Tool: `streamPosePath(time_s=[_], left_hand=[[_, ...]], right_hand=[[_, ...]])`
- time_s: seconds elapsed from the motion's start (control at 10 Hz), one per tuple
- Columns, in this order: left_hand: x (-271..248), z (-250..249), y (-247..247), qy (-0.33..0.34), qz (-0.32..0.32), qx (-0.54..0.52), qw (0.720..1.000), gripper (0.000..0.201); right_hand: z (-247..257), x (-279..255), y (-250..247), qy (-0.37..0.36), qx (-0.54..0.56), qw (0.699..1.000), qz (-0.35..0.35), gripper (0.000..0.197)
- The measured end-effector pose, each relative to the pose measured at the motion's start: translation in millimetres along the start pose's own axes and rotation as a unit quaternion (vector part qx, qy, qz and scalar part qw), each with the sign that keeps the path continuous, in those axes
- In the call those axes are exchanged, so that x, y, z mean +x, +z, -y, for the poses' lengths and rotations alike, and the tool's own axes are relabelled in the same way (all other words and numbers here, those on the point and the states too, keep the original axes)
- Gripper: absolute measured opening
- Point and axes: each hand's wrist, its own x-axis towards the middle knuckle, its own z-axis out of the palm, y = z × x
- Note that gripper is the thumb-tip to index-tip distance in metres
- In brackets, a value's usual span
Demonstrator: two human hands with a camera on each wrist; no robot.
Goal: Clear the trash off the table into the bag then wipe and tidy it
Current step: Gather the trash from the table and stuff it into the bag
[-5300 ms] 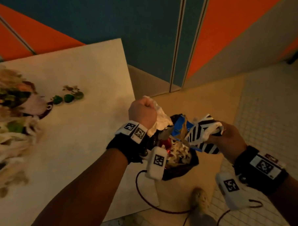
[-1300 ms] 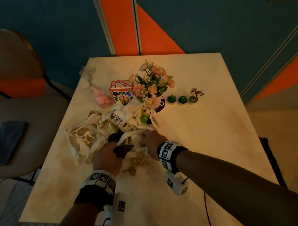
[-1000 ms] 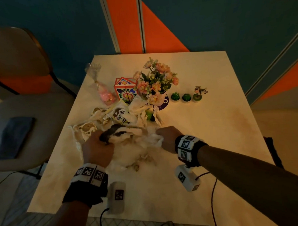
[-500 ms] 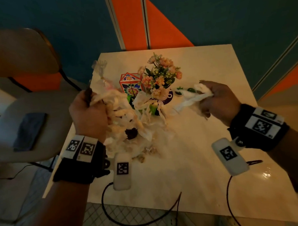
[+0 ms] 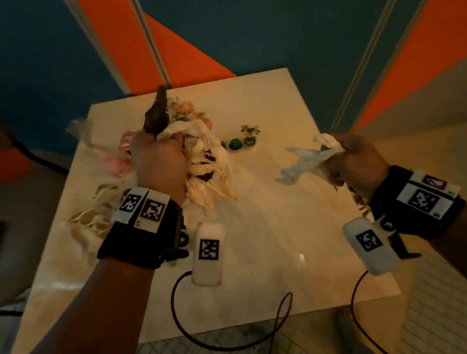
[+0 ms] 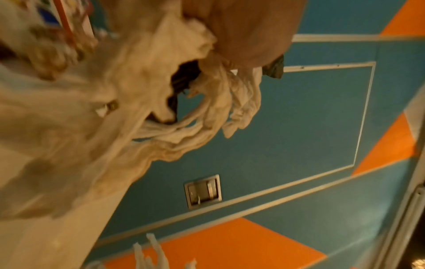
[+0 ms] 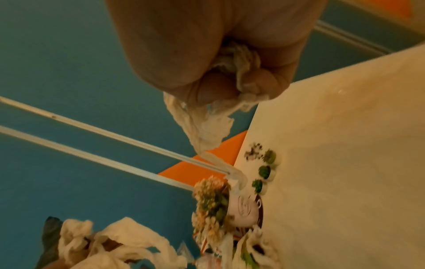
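Observation:
My left hand is raised over the left half of the table, its fist closed round a bundle of white crumpled wrappers with a dark scrap sticking up from it. My right hand hangs above the table's right edge and grips a crumpled white tissue, whose tail droops to the left. More white wrappers lie on the table under my left wrist. The trash bag is not in view.
A flower pot, three small green cactus figures, a patterned box and a pink wrapped packet stand at the table's far side. A chair sits at the left. Tiled floor lies below the near edge.
Both hands have lifted higher with their trash. My right hand has carried the tissue further right, and the view has tilted up.

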Motion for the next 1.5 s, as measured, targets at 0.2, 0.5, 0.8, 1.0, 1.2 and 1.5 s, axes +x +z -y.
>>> streamPosePath(time_s=[0.2,0.5,0.8,1.0,1.2,1.5], left_hand=[[-65.6,-13.5,123.6,-0.006,0.143,-0.054,0.988,0.029],[-145.7,42.4,333.4,-0.002,0.283,0.015,0.959,0.036],[-167.9,181.3,473.9,-0.049,0.326,0.269,0.905,0.024],[-167.1,291.3,500.8,-0.127,0.264,0.29,0.911,0.032],[-180.2,365.1,517.1,-0.148,0.336,0.334,0.868,0.06],[-172.5,415.4,541.7,-0.205,0.425,0.447,0.76,0.066]], right_hand=[[-50.4,-38.6,-92.2,0.093,0.002,0.991,-0.099,0.034],[-198.5,-46.2,-218.4,0.283,0.032,0.956,-0.069,0.028],[-353.3,5.1,-235.8,0.379,-0.034,0.924,0.049,0.011],[-418.0,32.4,-216.3,0.396,-0.102,0.904,0.122,0.021],[-451.4,48.7,-196.1,0.362,-0.107,0.909,0.175,0.028],[-496.7,83.5,-162.9,0.343,-0.179,0.885,0.259,0.03]])
